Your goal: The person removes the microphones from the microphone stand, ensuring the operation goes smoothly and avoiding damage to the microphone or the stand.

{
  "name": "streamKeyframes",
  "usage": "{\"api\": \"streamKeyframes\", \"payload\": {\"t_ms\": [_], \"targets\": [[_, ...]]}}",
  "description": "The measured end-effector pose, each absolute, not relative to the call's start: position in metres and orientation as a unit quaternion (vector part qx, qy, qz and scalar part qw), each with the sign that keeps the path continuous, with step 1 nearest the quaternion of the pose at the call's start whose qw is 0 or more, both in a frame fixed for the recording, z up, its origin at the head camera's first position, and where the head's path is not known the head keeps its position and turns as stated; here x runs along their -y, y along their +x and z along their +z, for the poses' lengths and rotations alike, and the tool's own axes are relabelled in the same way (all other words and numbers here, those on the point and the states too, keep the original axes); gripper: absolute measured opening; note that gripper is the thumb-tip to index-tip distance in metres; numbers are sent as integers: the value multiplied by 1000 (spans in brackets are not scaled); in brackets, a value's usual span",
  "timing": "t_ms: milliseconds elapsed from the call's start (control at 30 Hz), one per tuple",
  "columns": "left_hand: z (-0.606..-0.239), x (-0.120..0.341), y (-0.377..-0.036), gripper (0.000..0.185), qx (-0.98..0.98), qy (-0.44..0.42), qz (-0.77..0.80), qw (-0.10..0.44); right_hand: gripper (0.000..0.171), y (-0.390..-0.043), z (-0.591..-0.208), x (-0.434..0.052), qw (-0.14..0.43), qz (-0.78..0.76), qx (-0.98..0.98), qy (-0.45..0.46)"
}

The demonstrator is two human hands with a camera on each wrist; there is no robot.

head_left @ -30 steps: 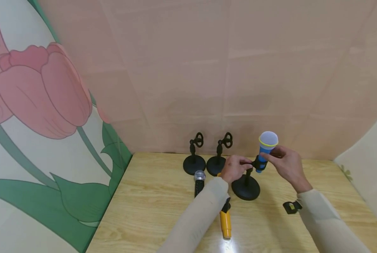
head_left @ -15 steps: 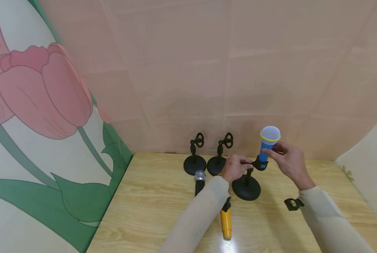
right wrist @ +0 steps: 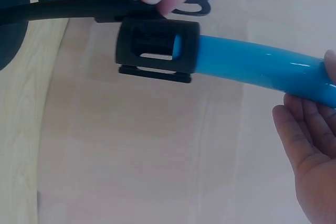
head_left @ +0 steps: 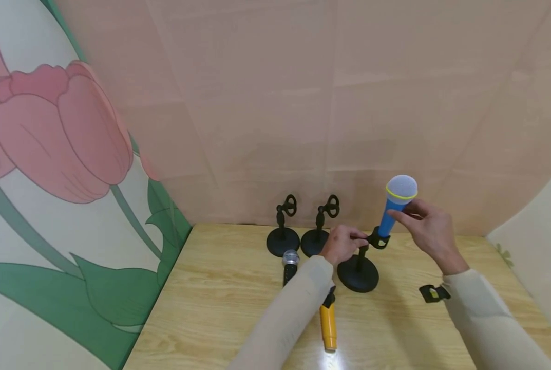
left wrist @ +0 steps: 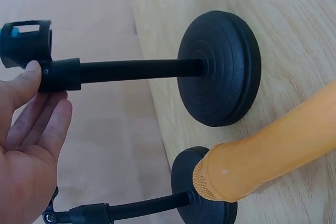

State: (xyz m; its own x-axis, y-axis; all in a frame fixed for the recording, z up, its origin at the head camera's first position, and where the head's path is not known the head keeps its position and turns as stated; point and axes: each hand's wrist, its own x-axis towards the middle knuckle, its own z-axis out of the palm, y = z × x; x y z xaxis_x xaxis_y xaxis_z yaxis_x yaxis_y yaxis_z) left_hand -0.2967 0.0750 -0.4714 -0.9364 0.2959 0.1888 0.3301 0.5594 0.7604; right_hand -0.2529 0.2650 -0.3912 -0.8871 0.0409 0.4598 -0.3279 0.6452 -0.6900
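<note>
My right hand (head_left: 430,231) pinches a blue microphone (head_left: 391,216) with a pale head and a yellow ring. In the right wrist view, the lower end of its blue handle (right wrist: 241,61) sits just inside the clip (right wrist: 157,48) of a black desk microphone stand. With thumb and fingers, my left hand (head_left: 342,245) holds that stand at the joint just below the clip, as the left wrist view shows. The round black base (head_left: 358,274) of the stand rests on the wooden table. An orange microphone (left wrist: 273,140) lies near the left hand, partly behind my left sleeve in the head view.
Two more black stands, a left one (head_left: 282,241) and a right one (head_left: 316,236), stand along the back with their clips unfilled. A black microphone with a silver head (head_left: 291,258) lies in front of them. A pinkish sheet (head_left: 257,128) hangs behind the table (head_left: 201,298).
My right hand has moved up and slightly right, drawing the blue microphone upward so that less of its handle is within the clip. The left hand keeps its hold on the stand.
</note>
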Motion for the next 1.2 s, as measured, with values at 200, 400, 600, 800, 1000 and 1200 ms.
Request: {"api": "streamKeyframes", "payload": {"t_ms": [200, 400, 600, 800, 1000, 1200], "targets": [[-470, -76, -298, 7, 886, -177, -428, 20, 40, -251, -383, -264, 236, 410, 877, 79], [-470, -78, -300, 7, 879, -174, -444, 15, 38, -249, -376, -267, 236, 416, 873, 90], [-470, -79, -304, 7, 882, -179, -435, 23, 37, -243, -377, -264, 233, 399, 881, 96], [-469, -80, -308, 8, 888, -173, -425, 26, 38, -234, -379, -260, 218, 404, 882, 103], [-467, -81, -310, 8, 890, -160, -427, 28, 35, -226, -393, -259, 217, 422, 873, 113], [-469, -83, -313, 7, 890, -148, -431, 28, 29, -218, -414, -264, 211, 428, 872, 109]]}}
